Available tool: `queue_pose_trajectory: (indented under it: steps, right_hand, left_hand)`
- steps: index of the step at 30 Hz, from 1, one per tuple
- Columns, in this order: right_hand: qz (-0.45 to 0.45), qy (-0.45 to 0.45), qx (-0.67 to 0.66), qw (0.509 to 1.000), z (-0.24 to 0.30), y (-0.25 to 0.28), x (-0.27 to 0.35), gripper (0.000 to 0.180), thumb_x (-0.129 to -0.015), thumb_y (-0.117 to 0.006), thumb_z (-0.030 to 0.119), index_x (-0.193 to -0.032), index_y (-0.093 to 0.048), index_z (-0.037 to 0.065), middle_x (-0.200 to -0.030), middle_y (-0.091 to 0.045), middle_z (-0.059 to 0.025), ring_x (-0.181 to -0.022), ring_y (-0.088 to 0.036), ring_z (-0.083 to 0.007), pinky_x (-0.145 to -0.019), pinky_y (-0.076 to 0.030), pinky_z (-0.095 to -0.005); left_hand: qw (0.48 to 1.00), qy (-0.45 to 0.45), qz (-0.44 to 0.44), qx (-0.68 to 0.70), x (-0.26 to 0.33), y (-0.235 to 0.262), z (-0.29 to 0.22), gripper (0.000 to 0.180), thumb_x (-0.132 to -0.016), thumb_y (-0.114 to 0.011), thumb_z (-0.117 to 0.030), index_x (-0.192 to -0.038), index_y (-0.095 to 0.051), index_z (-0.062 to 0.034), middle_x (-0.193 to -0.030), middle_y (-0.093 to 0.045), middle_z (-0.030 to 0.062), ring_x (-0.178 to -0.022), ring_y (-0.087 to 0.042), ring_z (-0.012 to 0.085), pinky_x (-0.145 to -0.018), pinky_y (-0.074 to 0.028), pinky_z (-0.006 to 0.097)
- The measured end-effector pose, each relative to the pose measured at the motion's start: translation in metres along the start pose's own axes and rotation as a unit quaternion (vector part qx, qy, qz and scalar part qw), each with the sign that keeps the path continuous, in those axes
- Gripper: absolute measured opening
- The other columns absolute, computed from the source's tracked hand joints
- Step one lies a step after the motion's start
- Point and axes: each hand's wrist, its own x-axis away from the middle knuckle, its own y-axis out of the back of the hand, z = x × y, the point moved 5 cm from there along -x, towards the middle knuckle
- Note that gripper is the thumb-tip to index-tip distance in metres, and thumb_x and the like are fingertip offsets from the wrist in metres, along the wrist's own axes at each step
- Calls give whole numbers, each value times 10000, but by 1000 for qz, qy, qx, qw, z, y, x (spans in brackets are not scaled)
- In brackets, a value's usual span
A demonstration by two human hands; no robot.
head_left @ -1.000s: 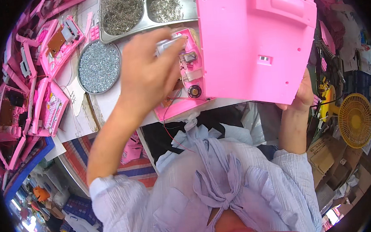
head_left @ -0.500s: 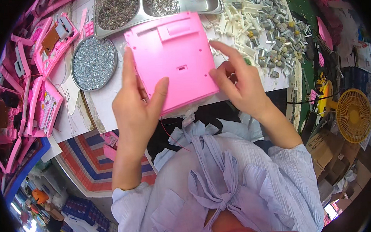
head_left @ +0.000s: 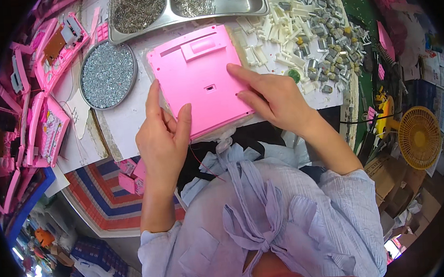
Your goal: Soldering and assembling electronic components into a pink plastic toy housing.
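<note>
A flat, square pink plastic casing [head_left: 199,91] lies at the near edge of the table, a raised panel at its far end and a small slot in its middle. Clear plastic sheeting shows beneath it. My left hand [head_left: 163,132] grips its left edge, the thumb on the near left corner and the index finger along the side. On the right edge my right hand [head_left: 278,97] holds it, index fingertip on the top face and thumb lower down at the side. Its other fingers are curled out of sight. A thin red wire [head_left: 201,162] hangs from the near side.
A round dish of small screws [head_left: 81,83] stands left, beside stacked pink shells with boards and wires [head_left: 53,123]. Behind is a metal tray [head_left: 219,18] of springs or similar small parts. White plastic pieces [head_left: 279,28] and small motors [head_left: 336,55] are heaped right, near a yellow fan [head_left: 419,137].
The casing has come down onto the table and turned slightly anticlockwise. My right index finger has moved from beyond its right edge onto its top face.
</note>
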Motion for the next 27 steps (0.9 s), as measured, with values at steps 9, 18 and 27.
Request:
queue_pose_trajectory:
  steps: [9, 18, 27]
  right_hand:
    - [204, -10, 238, 950, 16, 21, -22, 599, -945, -713, 329, -1499, -537, 185, -566, -588, -108, -469, -584, -310, -516, -494, -420]
    - [244, 41, 128, 960, 14, 16, -21, 754, -909, -752, 247, -1551, -410, 50, -695, -611, -129, -626, -614, -337, -616, -492, -437]
    - [262, 92, 172, 945, 24, 11, -27, 783, -892, -762, 229, -1533, -390, -23, -676, -594, -136, -609, -608, -332, -599, -500, -443]
  left_hand:
    - [996, -23, 1, 85, 13, -4, 11, 597, -934, -709, -99, -1483, -507, 24, -648, -484, 36, -557, -466, 135, -544, -422, 284]
    - [981, -17, 151, 120, 19, 4, 11, 968, -819, -814, -136, -1616, -276, -26, -681, -447, 20, -542, -489, 198, -537, -441, 329]
    - [965, -4, 262, 6, 21, 13, 29, 1140, -748, -870, -103, -1663, -193, -175, -666, -455, 56, -593, -480, 187, -588, -427, 308]
